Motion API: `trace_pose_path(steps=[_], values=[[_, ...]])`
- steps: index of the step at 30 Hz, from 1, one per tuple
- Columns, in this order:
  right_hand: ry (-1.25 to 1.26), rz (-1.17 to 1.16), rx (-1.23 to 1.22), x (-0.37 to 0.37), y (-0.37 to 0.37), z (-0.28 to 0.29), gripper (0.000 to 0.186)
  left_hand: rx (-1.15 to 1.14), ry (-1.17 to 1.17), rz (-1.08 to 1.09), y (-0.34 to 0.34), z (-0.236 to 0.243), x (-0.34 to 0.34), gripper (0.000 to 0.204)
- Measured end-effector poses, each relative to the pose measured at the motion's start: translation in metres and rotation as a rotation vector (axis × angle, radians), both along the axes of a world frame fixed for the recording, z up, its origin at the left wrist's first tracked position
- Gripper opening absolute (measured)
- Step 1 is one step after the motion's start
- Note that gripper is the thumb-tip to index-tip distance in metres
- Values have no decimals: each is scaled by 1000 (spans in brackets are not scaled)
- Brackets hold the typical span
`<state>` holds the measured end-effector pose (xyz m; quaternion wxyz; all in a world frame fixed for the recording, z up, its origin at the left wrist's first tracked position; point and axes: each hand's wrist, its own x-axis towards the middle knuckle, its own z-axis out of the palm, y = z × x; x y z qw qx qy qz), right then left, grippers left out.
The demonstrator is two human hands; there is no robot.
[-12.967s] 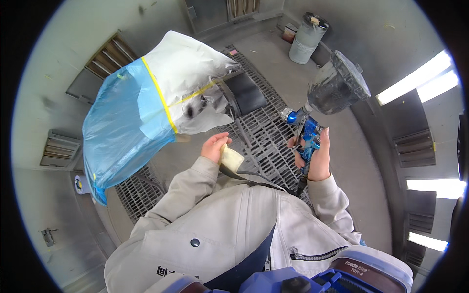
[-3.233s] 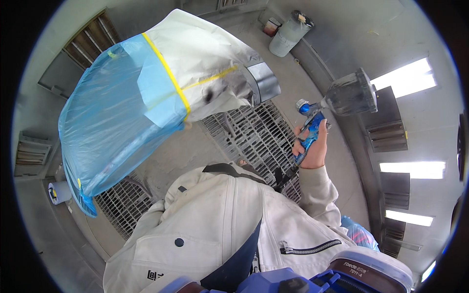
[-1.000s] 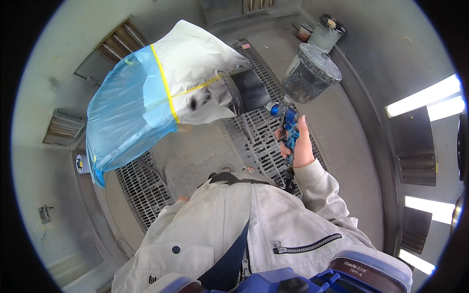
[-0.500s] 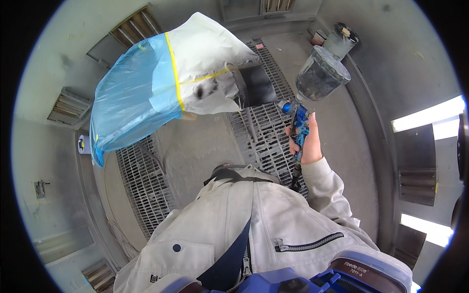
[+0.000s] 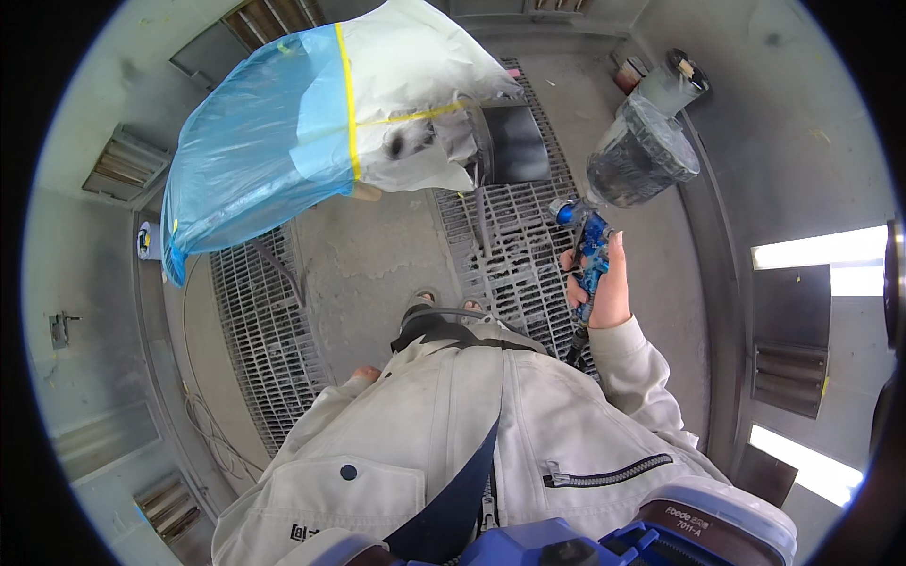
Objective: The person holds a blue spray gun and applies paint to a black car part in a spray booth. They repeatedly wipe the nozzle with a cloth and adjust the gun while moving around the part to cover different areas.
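Note:
My right hand (image 5: 612,288) is wrapped round the grip of a blue spray gun (image 5: 593,243), thumb up along its back. A large paint-smeared cup (image 5: 644,158) sits on top of the gun. The gun's nozzle end is just nearer to me than a dark, smooth panel (image 5: 515,144), apart from it. White masking paper (image 5: 415,57) with dark overspray borders that panel. Blue plastic film (image 5: 255,132) covers the part farther left, joined to the paper by yellow tape (image 5: 347,104). Low beside my jacket, only a bit of my left hand (image 5: 366,374) shows; its fingers are hidden.
Metal floor gratings (image 5: 264,330) run along both sides of the concrete floor (image 5: 363,250). A hose (image 5: 203,415) lies coiled by the left wall. At the back right stand containers, including a clear bucket (image 5: 672,87). Bright light strips (image 5: 819,249) line the right wall.
The spray gun in my right hand has drawn back toward me, farther from the dark panel. Part of my left hand and my feet have come into view as the view shifted.

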<state>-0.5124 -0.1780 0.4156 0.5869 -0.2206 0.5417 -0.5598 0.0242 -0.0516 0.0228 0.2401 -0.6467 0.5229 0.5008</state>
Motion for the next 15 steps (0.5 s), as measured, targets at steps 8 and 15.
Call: trace_pose_path(steps=[8, 15], values=[[30, 11, -28, -1, 4, 2, 75, -45, 15, 22, -1, -13, 11, 44], [49, -18, -44, -7, 6, -1, 76, -121, -21, -171, -32, -6, 13, 42]])
